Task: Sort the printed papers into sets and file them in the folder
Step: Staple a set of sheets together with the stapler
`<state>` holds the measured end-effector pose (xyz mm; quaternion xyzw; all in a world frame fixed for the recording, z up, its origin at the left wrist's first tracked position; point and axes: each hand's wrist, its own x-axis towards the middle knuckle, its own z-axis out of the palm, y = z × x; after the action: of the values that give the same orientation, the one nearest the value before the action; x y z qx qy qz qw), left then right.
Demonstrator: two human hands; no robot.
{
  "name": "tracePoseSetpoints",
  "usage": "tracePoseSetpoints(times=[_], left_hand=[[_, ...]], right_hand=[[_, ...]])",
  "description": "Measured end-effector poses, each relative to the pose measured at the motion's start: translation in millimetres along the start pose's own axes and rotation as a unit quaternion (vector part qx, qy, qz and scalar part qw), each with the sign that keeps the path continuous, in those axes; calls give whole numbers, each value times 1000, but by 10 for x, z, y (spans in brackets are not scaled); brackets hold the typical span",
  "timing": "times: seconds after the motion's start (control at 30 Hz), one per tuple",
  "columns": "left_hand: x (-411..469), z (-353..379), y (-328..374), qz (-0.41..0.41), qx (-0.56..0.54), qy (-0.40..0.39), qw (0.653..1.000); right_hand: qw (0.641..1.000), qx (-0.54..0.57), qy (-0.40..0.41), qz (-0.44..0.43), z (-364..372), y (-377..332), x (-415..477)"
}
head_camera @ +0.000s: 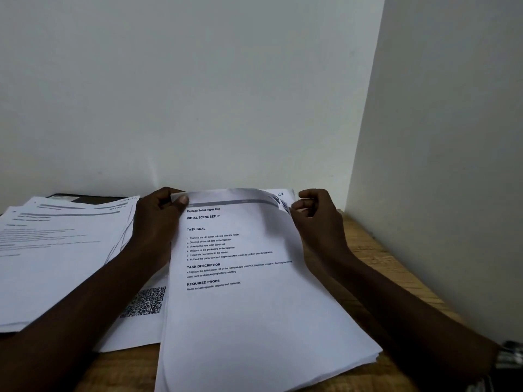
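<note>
A thick stack of printed papers [254,315] lies in front of me on the wooden table [376,256]. Its top sheet [237,244] is headed "Replace Toilet Paper Roll". My left hand [158,219] pinches the top sheet's far left corner, and my right hand [317,219] pinches its far right corner. The far edge of that sheet curls up off the stack. A second, spread pile of printed sheets [62,250] lies to the left. A dark folder [85,198] shows partly behind that pile, against the wall.
A sheet with a QR code [144,302] lies between the two piles, partly under my left forearm. White walls close the table at the back and on the right. A watch [509,356] sits on my right wrist.
</note>
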<state>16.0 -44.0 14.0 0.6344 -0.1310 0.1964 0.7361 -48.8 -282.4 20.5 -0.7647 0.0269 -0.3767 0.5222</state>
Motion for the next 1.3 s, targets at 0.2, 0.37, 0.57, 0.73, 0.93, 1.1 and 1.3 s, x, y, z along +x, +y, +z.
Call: tracePoseSetpoints(times=[0.2,0.37,0.57,0.73,0.93,1.1,1.3], left_hand=[[-1,2,24,-3,-8,-8,1000],[6,18,20,-10,2,9,1000],[32,-42,-9,-16,24,13,1000],[15,-23,37,-23,5,7,1000],[-6,5,64,-27,-4,2,1000],[-28,7,74,-29,-4,-14,999],[-64,38,73,-37,4,-12,999]], right_hand=[[998,22,-53,37,-60,-22,27],[997,-18,5,-71,-7,-38,-11],[989,30,-82,-118,63,-43,-85],[997,23,2,-79,-19,-38,-8],[984,155,-71,60,-158,-140,76],[991,117,-67,-20,-127,-230,-7],[992,19,-83,-94,-151,-287,3]])
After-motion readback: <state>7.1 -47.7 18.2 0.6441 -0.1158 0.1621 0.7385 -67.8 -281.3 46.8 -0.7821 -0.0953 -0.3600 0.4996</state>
